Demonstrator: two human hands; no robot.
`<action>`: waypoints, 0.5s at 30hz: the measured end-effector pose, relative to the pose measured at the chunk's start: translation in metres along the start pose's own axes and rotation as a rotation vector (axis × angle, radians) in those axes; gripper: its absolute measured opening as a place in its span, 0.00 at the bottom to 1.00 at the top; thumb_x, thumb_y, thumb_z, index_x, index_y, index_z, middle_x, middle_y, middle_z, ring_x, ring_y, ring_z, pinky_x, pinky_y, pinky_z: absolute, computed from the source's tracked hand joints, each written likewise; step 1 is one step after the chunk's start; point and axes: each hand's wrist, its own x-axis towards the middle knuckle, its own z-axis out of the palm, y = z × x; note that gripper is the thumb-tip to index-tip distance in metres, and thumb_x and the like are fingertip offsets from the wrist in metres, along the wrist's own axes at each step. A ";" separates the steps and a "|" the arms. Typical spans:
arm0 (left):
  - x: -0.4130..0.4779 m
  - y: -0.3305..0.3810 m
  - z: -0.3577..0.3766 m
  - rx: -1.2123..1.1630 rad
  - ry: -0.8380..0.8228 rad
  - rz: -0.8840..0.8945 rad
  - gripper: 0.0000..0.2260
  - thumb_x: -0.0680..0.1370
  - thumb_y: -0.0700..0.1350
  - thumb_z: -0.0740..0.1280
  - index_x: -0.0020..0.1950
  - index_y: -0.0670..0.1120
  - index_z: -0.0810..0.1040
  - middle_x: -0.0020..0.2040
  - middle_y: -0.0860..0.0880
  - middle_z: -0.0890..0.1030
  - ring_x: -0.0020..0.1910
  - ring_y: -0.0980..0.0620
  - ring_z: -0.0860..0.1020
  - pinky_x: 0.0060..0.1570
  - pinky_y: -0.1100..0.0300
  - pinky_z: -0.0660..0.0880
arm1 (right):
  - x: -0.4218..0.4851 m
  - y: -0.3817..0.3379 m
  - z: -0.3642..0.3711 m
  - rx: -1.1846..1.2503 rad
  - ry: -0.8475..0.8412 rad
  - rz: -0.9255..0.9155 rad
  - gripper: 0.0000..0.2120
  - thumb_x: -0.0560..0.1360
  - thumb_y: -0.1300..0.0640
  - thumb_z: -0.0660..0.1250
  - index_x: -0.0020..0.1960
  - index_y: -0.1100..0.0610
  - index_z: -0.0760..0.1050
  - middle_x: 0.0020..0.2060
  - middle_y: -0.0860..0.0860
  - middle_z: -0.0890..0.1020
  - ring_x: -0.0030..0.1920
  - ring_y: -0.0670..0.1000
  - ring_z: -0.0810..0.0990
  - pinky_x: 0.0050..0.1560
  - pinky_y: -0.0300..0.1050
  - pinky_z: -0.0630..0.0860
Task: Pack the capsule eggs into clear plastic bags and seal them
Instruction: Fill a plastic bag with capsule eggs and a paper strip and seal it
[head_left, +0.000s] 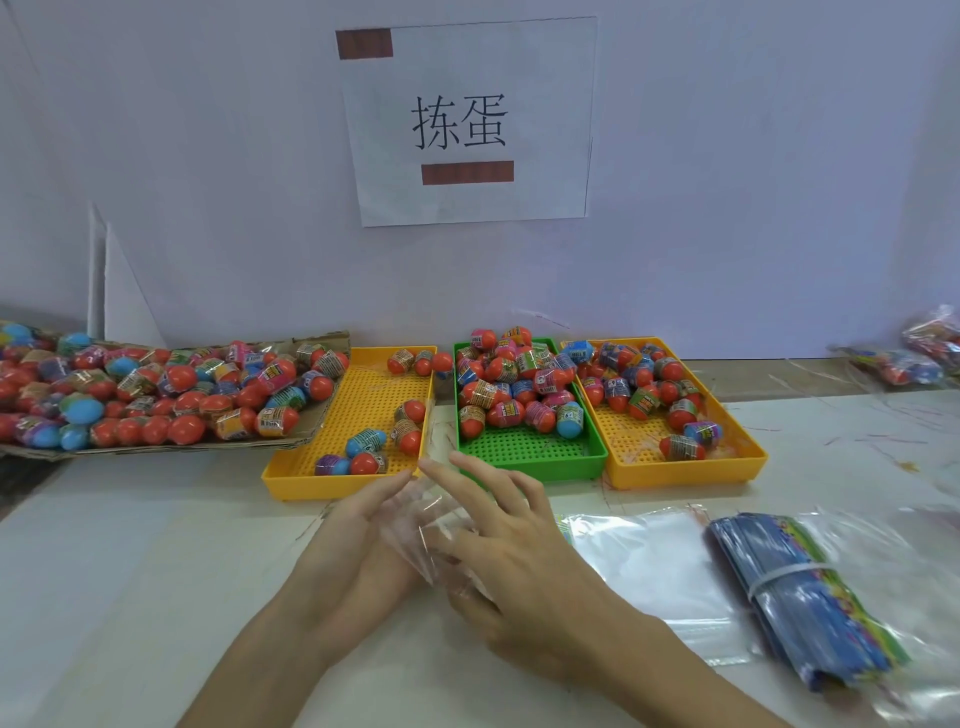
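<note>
We see a white table (130, 571) carrying three perforated trays (530, 452), a cardboard tray (306, 441), clear bags (660, 566) and bundled blue cards (795, 592)
</note>
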 end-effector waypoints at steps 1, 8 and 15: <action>0.000 0.000 0.000 0.004 -0.003 0.006 0.21 0.84 0.51 0.56 0.72 0.42 0.75 0.71 0.36 0.75 0.70 0.35 0.73 0.63 0.39 0.76 | 0.000 0.001 0.001 -0.001 0.010 0.002 0.08 0.77 0.52 0.62 0.54 0.50 0.75 0.81 0.47 0.55 0.81 0.50 0.50 0.74 0.57 0.56; 0.001 -0.005 0.006 0.069 -0.013 0.022 0.21 0.86 0.47 0.51 0.74 0.41 0.72 0.75 0.37 0.71 0.74 0.39 0.70 0.71 0.41 0.69 | 0.003 0.004 0.002 -0.104 0.060 0.050 0.22 0.79 0.48 0.54 0.69 0.50 0.75 0.81 0.52 0.58 0.79 0.56 0.59 0.70 0.56 0.61; -0.003 0.002 0.006 -0.055 0.007 0.020 0.28 0.84 0.56 0.51 0.77 0.37 0.64 0.75 0.35 0.70 0.74 0.37 0.69 0.75 0.40 0.62 | 0.000 0.002 0.000 -0.037 0.011 0.004 0.15 0.80 0.50 0.58 0.61 0.51 0.77 0.82 0.47 0.52 0.81 0.50 0.49 0.73 0.55 0.52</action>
